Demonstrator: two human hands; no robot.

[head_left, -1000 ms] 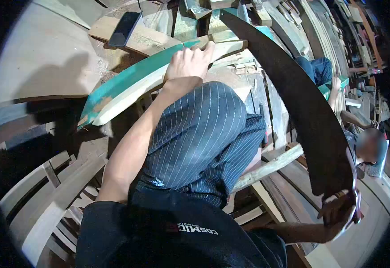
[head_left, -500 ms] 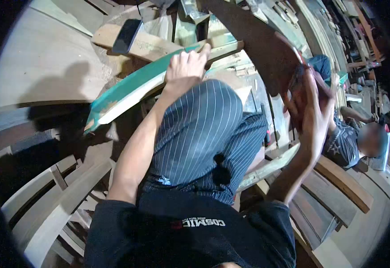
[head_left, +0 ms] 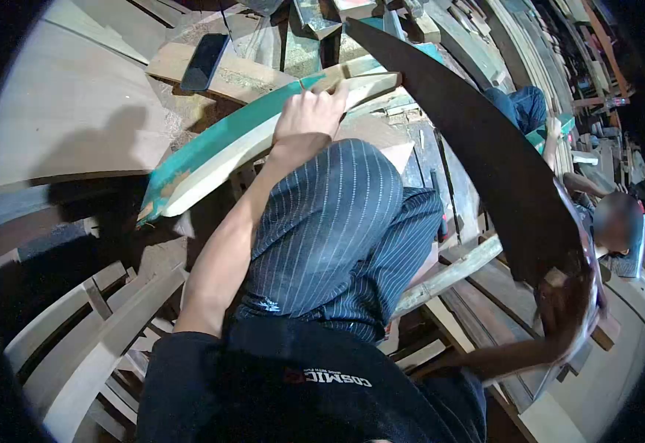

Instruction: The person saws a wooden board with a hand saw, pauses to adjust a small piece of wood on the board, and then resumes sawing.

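A curved wooden piece point(head_left: 219, 151), teal on its top face and pale along its side, lies across the work spot in front of my raised knee. My left hand point(head_left: 311, 114) is closed over its right part, fingers wrapped on the upper edge. In my right hand point(head_left: 570, 303), at the right, is the handle of a handsaw point(head_left: 477, 148). The dark, broad blade slants up and left from it, its narrow tip above the right end of the curved piece. Shadow covers much of my right hand.
A phone point(head_left: 204, 62) lies on a pale board point(head_left: 252, 77) behind the curved piece. Slatted wooden frames point(head_left: 108, 332) stand at lower left. At the right a co-worker point(head_left: 518, 111) sits among stacked planks, a hand on a teal piece point(head_left: 540, 139).
My right hand has moved down and to the right, drawing the saw back, so more of the blade shows. My left hand stays on the curved piece, nearly unmoved.
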